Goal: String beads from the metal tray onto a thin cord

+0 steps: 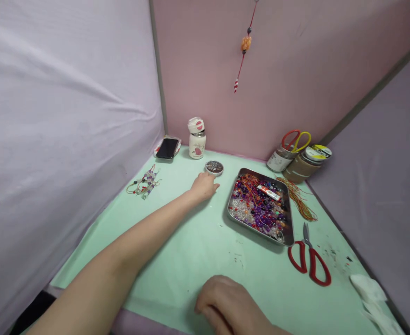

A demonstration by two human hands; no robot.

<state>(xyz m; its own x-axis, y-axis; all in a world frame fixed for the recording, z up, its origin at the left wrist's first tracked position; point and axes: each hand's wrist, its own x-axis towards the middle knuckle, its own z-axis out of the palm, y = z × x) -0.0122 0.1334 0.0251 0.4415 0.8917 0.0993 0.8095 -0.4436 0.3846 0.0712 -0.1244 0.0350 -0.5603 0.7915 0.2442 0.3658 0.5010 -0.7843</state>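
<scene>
My left hand (204, 186) reaches far across the green table (177, 260), its fingers curled and touching the near side of a small round spool (214, 167). The fingertips are hidden behind the hand, so I cannot see whether they grip the spool. My right hand (231, 304) rests at the near edge of the table, fingers curled under in a loose fist with nothing visible in it. A metal tray (230, 204) full of mixed beads, red cord and a small red-and-white tube sits just right of my left hand.
Red scissors (309, 260) lie right of the tray, orange cords (300, 200) behind them. Jars with scissors and a tape roll (300, 158) stand at the back right. A white bottle (197, 138), a phone (167, 148) and beaded strands (145, 184) are at the back left. White tissue (370, 293) lies at the right.
</scene>
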